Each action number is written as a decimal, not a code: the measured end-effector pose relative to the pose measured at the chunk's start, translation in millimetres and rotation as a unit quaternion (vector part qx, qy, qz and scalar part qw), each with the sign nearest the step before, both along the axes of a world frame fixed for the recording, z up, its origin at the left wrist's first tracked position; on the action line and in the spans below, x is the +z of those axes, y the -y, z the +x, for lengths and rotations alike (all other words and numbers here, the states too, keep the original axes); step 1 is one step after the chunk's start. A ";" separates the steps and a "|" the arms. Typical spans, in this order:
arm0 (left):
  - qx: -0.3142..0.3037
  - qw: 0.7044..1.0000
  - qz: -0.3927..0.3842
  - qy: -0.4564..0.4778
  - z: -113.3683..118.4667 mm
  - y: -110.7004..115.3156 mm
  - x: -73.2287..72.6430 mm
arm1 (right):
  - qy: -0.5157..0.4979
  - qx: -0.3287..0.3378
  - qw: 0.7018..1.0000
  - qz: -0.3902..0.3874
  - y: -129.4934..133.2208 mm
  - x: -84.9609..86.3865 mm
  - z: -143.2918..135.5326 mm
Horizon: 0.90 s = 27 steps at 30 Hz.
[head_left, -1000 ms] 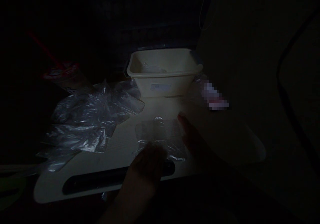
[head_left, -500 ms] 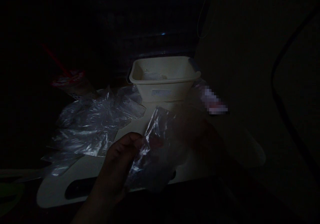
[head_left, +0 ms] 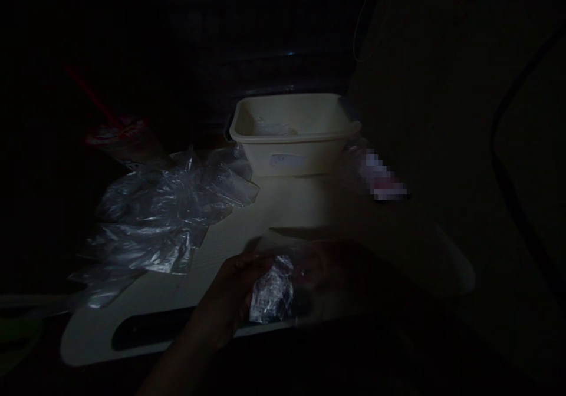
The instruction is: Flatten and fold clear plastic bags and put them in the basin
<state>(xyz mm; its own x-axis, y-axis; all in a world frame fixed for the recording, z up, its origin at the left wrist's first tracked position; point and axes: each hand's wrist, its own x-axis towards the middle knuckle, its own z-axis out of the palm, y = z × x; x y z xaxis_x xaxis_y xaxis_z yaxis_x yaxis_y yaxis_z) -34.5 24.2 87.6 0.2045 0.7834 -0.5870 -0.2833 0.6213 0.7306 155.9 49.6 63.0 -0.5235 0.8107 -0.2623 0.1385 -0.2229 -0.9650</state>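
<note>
In the dim head view, my left hand (head_left: 236, 284) pinches the left side of a clear plastic bag (head_left: 272, 293) above the front of the pale board. My right hand (head_left: 329, 266) is at the bag's right side, dark and smeared by motion, so its fingers do not show clearly. Beyond the hands stands a cream plastic tub (head_left: 296, 148) with a small label on its front and some whitish matter inside. A heap of clear plastic bags (head_left: 154, 213) lies left of my hands.
The pale board (head_left: 84, 340) has a dark handle slot at its front. A cup (head_left: 128, 142) with a red straw stands at the back left. Right of the tub is a pixelated packet (head_left: 382, 178). A dark cable (head_left: 497, 154) hangs at the right.
Both hands have come lower and closer to me with the plastic bag. The bag, spread upward before, is now bunched lower between them.
</note>
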 end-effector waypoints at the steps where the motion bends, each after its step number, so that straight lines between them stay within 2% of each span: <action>1: -0.003 1.000 0.004 -0.007 0.5 -1.0 -0.5 | -0.030 0.017 0.998 -0.058 -0.1 0.2 0.7; 3: -0.004 1.000 0.014 -0.010 1.3 -3.2 -1.7 | -0.075 0.023 0.988 -0.135 0.2 1.7 2.3; 10: 0.019 0.999 0.017 -0.019 1.3 -8.6 -6.6 | -0.104 -0.021 0.978 -0.181 -0.2 4.1 6.3; 14: 0.022 1.000 0.021 0.001 -0.7 -9.8 -6.0 | -0.097 -0.043 0.980 -0.167 -3.0 3.3 9.2; 20: 0.012 0.999 0.032 -0.025 -1.7 -13.3 -6.1 | -0.078 -0.012 0.989 -0.124 -5.6 2.6 12.4; 23: 0.029 0.999 0.036 -0.016 -1.5 -12.6 -8.0 | -0.068 -0.015 0.993 -0.092 -6.4 1.2 12.7; 27: 0.051 0.998 0.044 -0.017 -3.1 -10.5 -11.7 | -0.073 -0.041 0.993 -0.088 -7.0 -3.0 13.2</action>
<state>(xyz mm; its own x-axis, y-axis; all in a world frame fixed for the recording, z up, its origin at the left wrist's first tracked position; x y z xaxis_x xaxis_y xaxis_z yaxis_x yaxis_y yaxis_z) -37.5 34.7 75.9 0.1015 0.8484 -0.5195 -0.3159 0.5226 0.7919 169.1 56.6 60.0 -0.5001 0.8009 -0.3294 -0.0253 -0.3937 -0.9189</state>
